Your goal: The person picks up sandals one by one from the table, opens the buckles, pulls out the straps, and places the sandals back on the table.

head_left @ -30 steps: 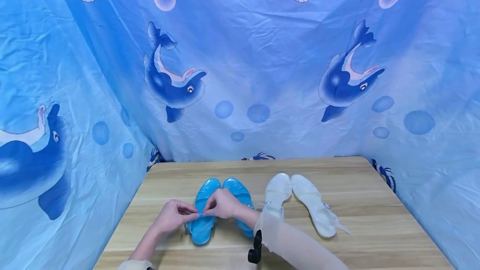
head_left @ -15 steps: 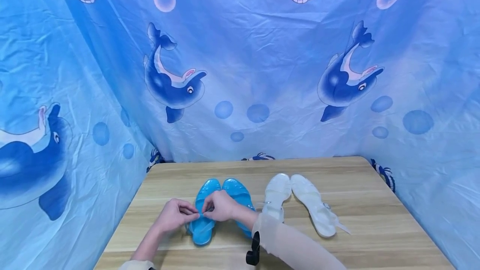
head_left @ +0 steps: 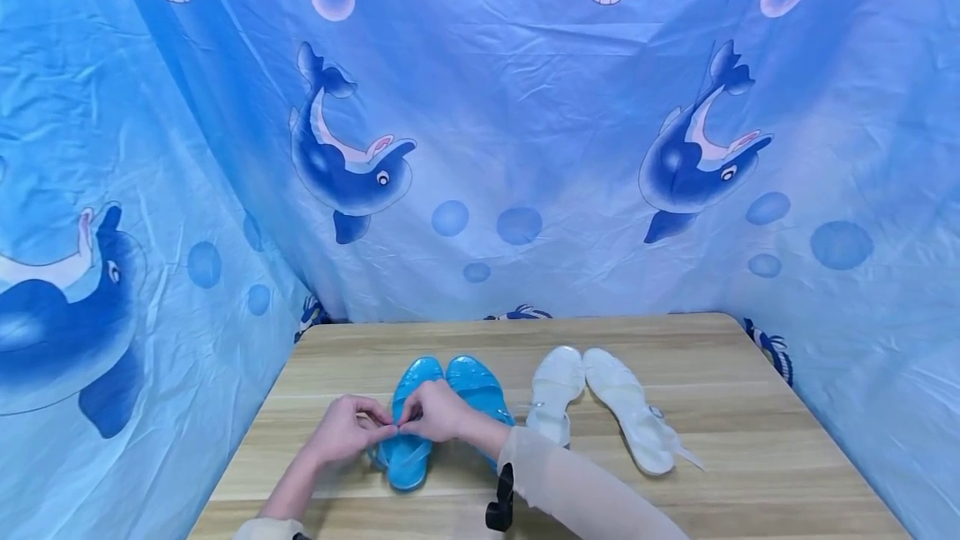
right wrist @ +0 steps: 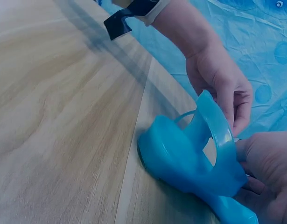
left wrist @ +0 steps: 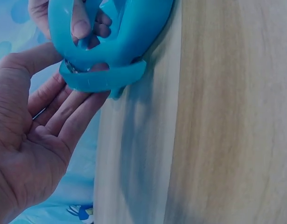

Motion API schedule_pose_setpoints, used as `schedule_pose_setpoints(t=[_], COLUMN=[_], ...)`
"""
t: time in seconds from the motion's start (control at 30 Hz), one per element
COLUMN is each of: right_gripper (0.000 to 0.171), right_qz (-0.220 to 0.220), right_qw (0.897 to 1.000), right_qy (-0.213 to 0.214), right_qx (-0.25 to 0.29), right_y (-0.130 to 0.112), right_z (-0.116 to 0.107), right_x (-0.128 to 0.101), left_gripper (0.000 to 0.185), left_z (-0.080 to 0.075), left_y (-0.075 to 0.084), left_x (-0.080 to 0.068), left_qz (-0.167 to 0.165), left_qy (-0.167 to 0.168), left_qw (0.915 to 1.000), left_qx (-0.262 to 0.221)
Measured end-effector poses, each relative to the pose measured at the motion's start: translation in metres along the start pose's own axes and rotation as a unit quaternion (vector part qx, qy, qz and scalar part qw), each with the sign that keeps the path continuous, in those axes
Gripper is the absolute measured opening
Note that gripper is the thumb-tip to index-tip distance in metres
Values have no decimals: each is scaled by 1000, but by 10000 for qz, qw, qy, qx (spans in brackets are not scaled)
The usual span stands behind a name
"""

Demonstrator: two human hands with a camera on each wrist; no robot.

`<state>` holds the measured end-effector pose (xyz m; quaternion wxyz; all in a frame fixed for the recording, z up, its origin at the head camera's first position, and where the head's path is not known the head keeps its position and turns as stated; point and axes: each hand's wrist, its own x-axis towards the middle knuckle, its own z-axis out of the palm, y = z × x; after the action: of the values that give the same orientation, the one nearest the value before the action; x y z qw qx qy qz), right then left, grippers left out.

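A light wooden surface stood inside a blue dolphin-print fabric enclosure. Compared with a second before, both hands sat slightly lower-left. Left hand and right hand met over the translucent blue jelly sandal lying on the surface — each grip pinched its strap — beside clear jelly sandals.

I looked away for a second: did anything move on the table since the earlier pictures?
Barely. Both hands, left and right, kept pinching the strap of the left blue sandal, shifting slightly left. The white sandals and table stayed put.
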<state>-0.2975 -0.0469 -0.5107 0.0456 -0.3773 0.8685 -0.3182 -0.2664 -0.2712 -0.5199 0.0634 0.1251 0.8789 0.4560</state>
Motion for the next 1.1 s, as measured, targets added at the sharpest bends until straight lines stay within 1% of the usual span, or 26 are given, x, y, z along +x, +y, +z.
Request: schedule_pose_setpoints(t=[0.17, 0.27, 0.37, 0.53, 0.67, 0.8, 0.93, 1.03, 1.1], right_gripper=[6, 6, 4, 5, 6, 6, 7, 6, 5], right_qz=[23, 115, 114, -51, -25, 108, 115, 124, 172], right_qw=[9999, 9999, 9999, 9999, 10000, 9999, 9999, 9999, 9998], right_qy=[-14, -10, -19, -14, 51, 45, 46, 37, 49], right_qx=[-146, -31, 88, 95, 63, 70, 42, -6, 13], right_y=[5, 6, 5, 4, 4, 5, 9, 11, 10], right_z=[0, -2, -3, -2, 0, -1, -1, -1, -1], right_x=[-3, -5, -5, -2, 0, -1, -4, -5, -5], left_gripper=[17, 17, 19, 21, 21, 19, 17, 19, 21], left_z=[-2, -2, -2, -1, 1, 3, 2, 1, 1], left_y=[-3, -3, -2, 1, 2, 0, -1, -2, -2], left_x=[0, 0, 1, 1, 2, 3, 2, 2, 2], left_qz=[-156, -172, -81, 96, 146, 197, 92, -60, -92], left_qy=[-16, -25, -45, -84, -113, -84, -48, -52, -48], left_qw=[9998, 9998, 9999, 9998, 9995, 9995, 9998, 9998, 9997], left_qx=[-107, -132, -138, -180, -238, -251, -198, -173, -205])
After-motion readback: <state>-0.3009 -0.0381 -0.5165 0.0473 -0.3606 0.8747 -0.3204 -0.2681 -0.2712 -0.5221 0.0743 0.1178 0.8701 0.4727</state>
